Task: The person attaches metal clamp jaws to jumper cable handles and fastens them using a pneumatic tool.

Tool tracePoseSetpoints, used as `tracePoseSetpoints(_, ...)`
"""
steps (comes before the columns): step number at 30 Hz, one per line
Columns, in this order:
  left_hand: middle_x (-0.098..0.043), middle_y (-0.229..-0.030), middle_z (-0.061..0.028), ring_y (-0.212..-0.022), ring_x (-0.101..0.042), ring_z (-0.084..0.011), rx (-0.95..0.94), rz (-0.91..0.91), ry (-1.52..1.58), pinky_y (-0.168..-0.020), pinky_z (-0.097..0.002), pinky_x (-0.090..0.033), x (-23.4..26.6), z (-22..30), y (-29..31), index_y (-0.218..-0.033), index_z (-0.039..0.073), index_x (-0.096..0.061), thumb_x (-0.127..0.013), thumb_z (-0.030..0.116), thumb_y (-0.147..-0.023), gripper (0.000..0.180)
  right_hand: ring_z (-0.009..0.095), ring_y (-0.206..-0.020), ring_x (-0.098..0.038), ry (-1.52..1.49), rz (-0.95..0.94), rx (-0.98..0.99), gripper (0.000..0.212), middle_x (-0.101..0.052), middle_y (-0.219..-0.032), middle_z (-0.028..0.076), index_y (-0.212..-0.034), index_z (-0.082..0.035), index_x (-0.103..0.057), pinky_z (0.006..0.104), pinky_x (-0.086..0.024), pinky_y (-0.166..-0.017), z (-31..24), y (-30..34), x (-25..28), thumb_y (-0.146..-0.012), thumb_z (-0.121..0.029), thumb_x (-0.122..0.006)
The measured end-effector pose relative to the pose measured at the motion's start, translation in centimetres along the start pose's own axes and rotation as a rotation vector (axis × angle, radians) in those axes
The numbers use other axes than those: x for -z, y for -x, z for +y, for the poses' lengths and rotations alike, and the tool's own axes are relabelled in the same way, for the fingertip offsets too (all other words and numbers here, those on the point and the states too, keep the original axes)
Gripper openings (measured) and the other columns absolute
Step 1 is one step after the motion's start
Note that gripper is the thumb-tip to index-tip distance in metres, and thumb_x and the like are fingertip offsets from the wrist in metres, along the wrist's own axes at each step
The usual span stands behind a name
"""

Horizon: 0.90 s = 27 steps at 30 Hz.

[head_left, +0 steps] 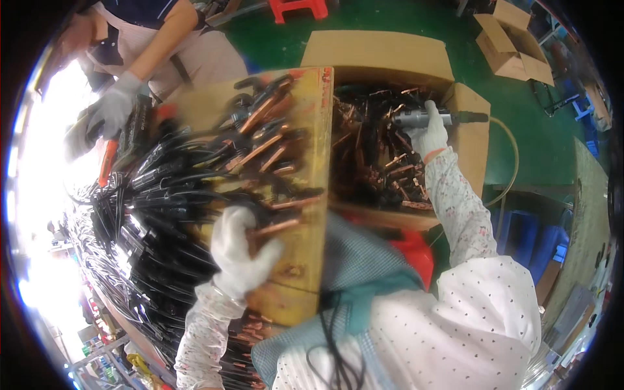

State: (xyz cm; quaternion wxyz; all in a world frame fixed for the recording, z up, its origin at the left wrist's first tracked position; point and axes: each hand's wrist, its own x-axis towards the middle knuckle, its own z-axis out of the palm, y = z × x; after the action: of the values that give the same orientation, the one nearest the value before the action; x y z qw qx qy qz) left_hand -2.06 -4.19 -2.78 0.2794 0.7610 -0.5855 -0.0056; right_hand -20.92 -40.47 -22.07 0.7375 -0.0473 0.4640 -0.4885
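Observation:
My left hand (244,253), in a white glove, is over the yellow board (312,162) with thumb and fingers apart. Just beyond its fingers lies a black clamp with a copper jaw (278,227); I see no grip on it. More copper-jawed black clamps (263,107) lie across the board, blurred, their black cables (162,182) running left. My right hand (430,133), also gloved, is closed around a grey cylindrical power tool (416,118) with a hose at its right end. The tool is above an open cardboard box (471,130) full of copper-jawed clamps (390,162).
Across the board at the left stands a co-worker, whose gloved hand (116,107) is beside an orange-handled tool (108,162). A thin hose (513,156) loops right of the box. Another cardboard box (510,49) and a red stool (299,8) stand on the green floor.

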Motion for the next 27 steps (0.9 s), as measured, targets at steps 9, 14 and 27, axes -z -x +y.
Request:
tracePoseSetpoints(9, -0.059, -0.096, -0.0147, -0.084, -0.058, -0.0353, -0.010, 0.056, -0.228, -0.071, -0.0438, -0.049, -0.9, -0.8, 1.1, -0.102, 0.005, -0.054, -0.086, 0.021, -0.062, 0.053, 0.016, -0.085, -0.063, 1.173, -0.320, 0.142, 0.030, -0.067, -0.094, 0.008, -0.117, -0.009, -0.065, 0.0355, -0.050, -0.074, 2.1, 2.1, 3.6, -0.097, -0.032, -0.065)
tracePoseSetpoints(14, -0.067, -0.095, -0.0068, -0.087, -0.065, -0.0274, -0.087, -0.052, -0.441, -0.076, -0.0377, -0.053, 6.9, 0.0, -2.8, -0.095, 0.010, -0.069, -0.077, 0.015, -0.073, 0.024, 0.036, -0.091, -0.070, 2.291, -0.699, 0.407, 0.044, -0.070, -0.096, 0.020, -0.119, -0.004, -0.061, 0.0458, -0.055, -0.080, 1.9, 4.7, 9.5, -0.091, -0.037, -0.064)
tracePoseSetpoints(27, -0.061, -0.082, -0.0077, -0.084, -0.063, -0.0285, -0.013, -0.247, -0.569, -0.082, -0.0405, -0.055, 8.7, -1.7, 7.1, -0.083, 0.007, -0.063, -0.074, 0.019, -0.065, 0.024, 0.038, -0.105, -0.066, 2.294, -0.361, 0.415, 0.046, -0.065, -0.110, 0.020, -0.125, -0.013, -0.053, 0.0500, -0.053, -0.088, 4.7, 7.3, 10.7, -0.087, -0.034, -0.067)
